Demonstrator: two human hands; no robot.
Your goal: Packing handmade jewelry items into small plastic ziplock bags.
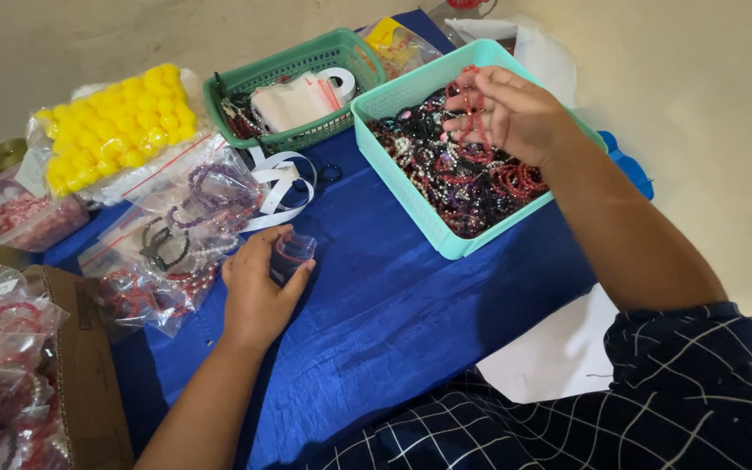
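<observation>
My left hand (256, 292) rests on the blue cloth (393, 305) and pinches a small clear plastic bag (292, 253) between thumb and fingers. My right hand (515, 111) reaches into the light teal basket (446, 239) and holds a red bead bracelet (473, 104) lifted above the heap. The basket is full of mixed bead bracelets (463, 178), mostly red, black and purple.
A green basket (306, 57) with small bags and a tape roll stands behind. Bagged bracelets (167, 252) lie left of my left hand, beside a bag of yellow beads (119, 126). A cardboard box (89, 365) and more bagged bracelets (2, 365) sit at lower left.
</observation>
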